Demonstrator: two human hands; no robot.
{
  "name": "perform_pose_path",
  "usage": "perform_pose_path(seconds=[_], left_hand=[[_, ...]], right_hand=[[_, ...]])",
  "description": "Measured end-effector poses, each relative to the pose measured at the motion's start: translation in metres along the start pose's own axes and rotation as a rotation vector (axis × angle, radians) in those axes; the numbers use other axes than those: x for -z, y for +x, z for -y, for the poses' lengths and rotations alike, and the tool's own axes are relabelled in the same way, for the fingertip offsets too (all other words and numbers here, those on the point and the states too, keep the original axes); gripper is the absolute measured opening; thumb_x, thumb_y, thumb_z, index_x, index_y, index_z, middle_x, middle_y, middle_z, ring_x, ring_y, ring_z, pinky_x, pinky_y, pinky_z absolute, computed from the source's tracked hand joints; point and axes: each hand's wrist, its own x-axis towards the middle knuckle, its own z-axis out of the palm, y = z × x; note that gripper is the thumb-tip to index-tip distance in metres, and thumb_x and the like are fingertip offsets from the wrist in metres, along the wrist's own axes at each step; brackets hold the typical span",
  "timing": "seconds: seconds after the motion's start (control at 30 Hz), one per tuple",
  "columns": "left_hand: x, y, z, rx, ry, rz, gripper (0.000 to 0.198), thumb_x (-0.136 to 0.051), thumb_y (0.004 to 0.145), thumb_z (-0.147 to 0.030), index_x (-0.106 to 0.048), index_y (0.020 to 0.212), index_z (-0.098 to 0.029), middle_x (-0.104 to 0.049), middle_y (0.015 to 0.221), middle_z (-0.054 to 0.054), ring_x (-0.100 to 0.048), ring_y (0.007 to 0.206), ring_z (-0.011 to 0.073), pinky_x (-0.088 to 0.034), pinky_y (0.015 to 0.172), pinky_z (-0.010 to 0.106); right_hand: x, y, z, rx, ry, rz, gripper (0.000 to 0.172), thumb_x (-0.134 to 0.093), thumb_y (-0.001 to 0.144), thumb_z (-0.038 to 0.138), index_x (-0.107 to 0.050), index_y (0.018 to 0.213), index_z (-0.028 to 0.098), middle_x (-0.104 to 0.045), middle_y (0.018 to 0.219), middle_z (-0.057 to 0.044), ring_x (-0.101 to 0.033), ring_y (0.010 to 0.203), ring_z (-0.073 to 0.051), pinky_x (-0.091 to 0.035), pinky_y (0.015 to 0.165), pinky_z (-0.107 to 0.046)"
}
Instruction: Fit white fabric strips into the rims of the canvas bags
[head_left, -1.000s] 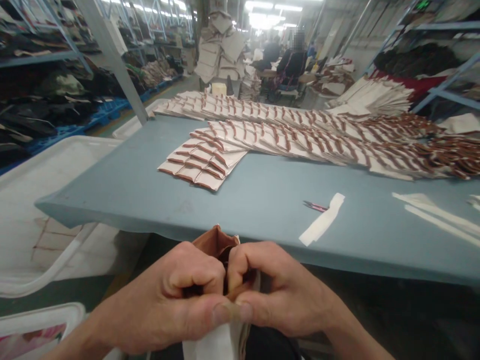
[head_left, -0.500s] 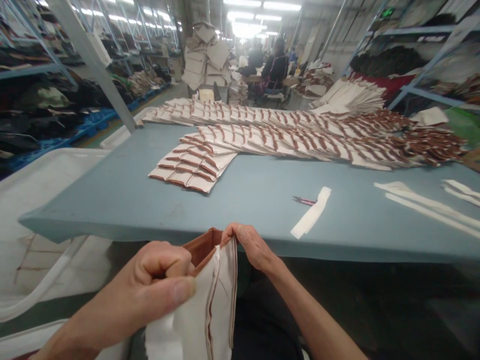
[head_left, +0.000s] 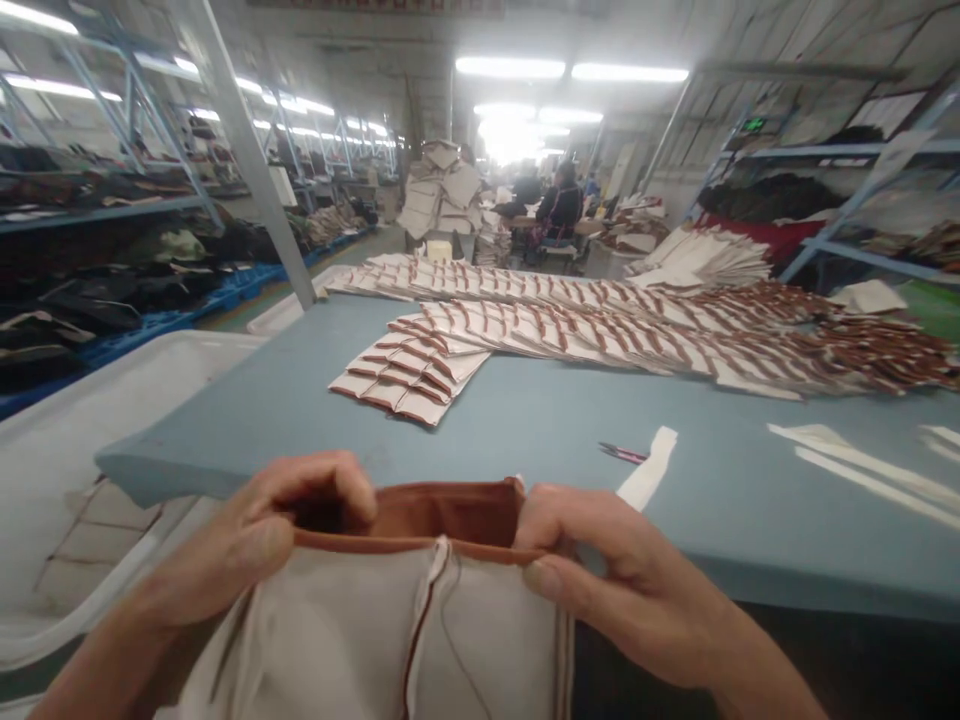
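1. Holding the pale pouch (head_left: 345, 620) by its mouth, I have its body hanging below my fingers, its lower end out of sight; the brown rim (head_left: 367, 543) runs crosswise, and neither hand is clearly nearer.
2. My left hand (head_left: 255, 545) grasps the rim's left end, thumb outside, fingers curled into the mouth, partly hidden.
3. My right hand (head_left: 615, 560) pinches the right end, thumb on the outer face, fingers inside.
4. Between both sets of fingers, the middle seam (head_left: 418, 630) runs down; beyond my right fingers lie snips (head_left: 619, 453).
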Motion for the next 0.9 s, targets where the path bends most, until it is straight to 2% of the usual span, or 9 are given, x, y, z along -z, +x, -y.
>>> perform_pose_path(seconds=[0.1,0.2,0.27,0.33,0.53,0.63,0.7,0.8,0.9], left_hand=[[-0.007,0.011,-0.017,-0.053,0.245,0.118,0.027,-0.064,0.087,-0.045,-0.070,0.094,-0.020,-0.071,0.090,0.002,-0.063,0.080,0.0194,-0.048,0.070,0.024],[-0.026,0.021,-0.034,-0.269,0.495,0.069,0.011,-0.065,0.085,-0.026,-0.070,0.093,-0.020,-0.073,0.092,0.001,-0.065,0.091,0.0201,-0.047,0.089,0.026],[-0.039,0.026,-0.040,-0.370,0.555,0.041,0.014,-0.059,0.084,-0.015,-0.068,0.092,-0.020,-0.074,0.089,0.000,-0.066,0.091,0.0183,-0.045,0.090,0.025],[-0.050,0.031,-0.042,-0.407,0.572,0.045,0.017,-0.054,0.083,-0.012,-0.067,0.091,-0.019,-0.073,0.087,-0.001,-0.066,0.087,0.0162,-0.045,0.085,0.024],[-0.057,0.034,-0.034,-0.370,0.602,0.143,0.019,-0.049,0.093,-0.010,-0.065,0.090,-0.021,-0.068,0.081,-0.005,-0.062,0.075,0.0107,-0.043,0.075,0.020],[-0.059,0.035,-0.024,-0.340,0.648,0.183,0.021,-0.046,0.100,-0.012,-0.064,0.097,-0.021,-0.069,0.087,-0.003,-0.064,0.080,0.0126,-0.044,0.077,0.022],[-0.064,0.037,-0.017,-0.320,0.740,0.165,0.023,-0.042,0.104,-0.015,-0.063,0.098,-0.020,-0.070,0.092,0.000,-0.065,0.084,0.0159,-0.044,0.079,0.026],[-0.074,0.041,-0.007,-0.304,0.877,0.101,0.028,-0.037,0.105,-0.015,-0.061,0.091,-0.019,-0.069,0.088,0.003,-0.064,0.082,0.0199,-0.043,0.078,0.032],[-0.082,0.044,-0.003,-0.264,0.805,0.088,0.028,-0.036,0.103,-0.015,-0.058,0.087,-0.019,-0.063,0.080,0.001,-0.060,0.074,0.0181,-0.043,0.073,0.030]], right_hand=[[0.007,0.001,0.013,-0.007,0.070,0.038,0.036,-0.058,0.105,0.044,-0.056,0.079,0.020,-0.052,0.074,0.003,-0.046,0.069,-0.012,-0.036,0.067,-0.026],[0.007,0.001,0.011,-0.057,0.192,0.050,0.046,-0.058,0.102,0.058,-0.052,0.076,0.020,-0.045,0.070,0.004,-0.039,0.064,-0.012,-0.032,0.061,-0.026],[0.005,-0.001,0.005,-0.105,0.270,0.046,0.048,-0.061,0.099,0.061,-0.050,0.075,0.021,-0.041,0.069,0.004,-0.035,0.063,-0.012,-0.029,0.058,-0.026],[0.003,-0.004,-0.002,-0.140,0.330,0.044,0.047,-0.064,0.097,0.061,-0.049,0.076,0.021,-0.039,0.068,0.005,-0.033,0.062,-0.012,-0.027,0.057,-0.026],[0.003,-0.016,-0.024,-0.199,0.298,0.005,0.049,-0.062,0.096,0.063,-0.049,0.075,0.021,-0.039,0.068,0.005,-0.034,0.062,-0.012,-0.025,0.057,-0.026],[0.004,-0.019,-0.035,-0.217,0.247,-0.001,0.050,-0.059,0.097,0.064,-0.049,0.076,0.021,-0.040,0.070,0.004,-0.035,0.064,-0.013,-0.027,0.059,-0.027],[0.005,-0.020,-0.040,-0.230,0.222,-0.001,0.048,-0.057,0.098,0.063,-0.048,0.076,0.021,-0.040,0.070,0.004,-0.035,0.065,-0.013,-0.028,0.060,-0.027],[0.005,-0.021,-0.045,-0.248,0.175,0.014,0.040,-0.056,0.098,0.053,-0.046,0.076,0.022,-0.040,0.070,0.004,-0.035,0.065,-0.014,-0.028,0.059,-0.027],[0.004,-0.021,-0.042,-0.233,0.014,0.011,0.024,-0.051,0.097,0.034,-0.047,0.076,0.022,-0.046,0.072,0.003,-0.042,0.067,-0.015,-0.034,0.063,-0.028]])
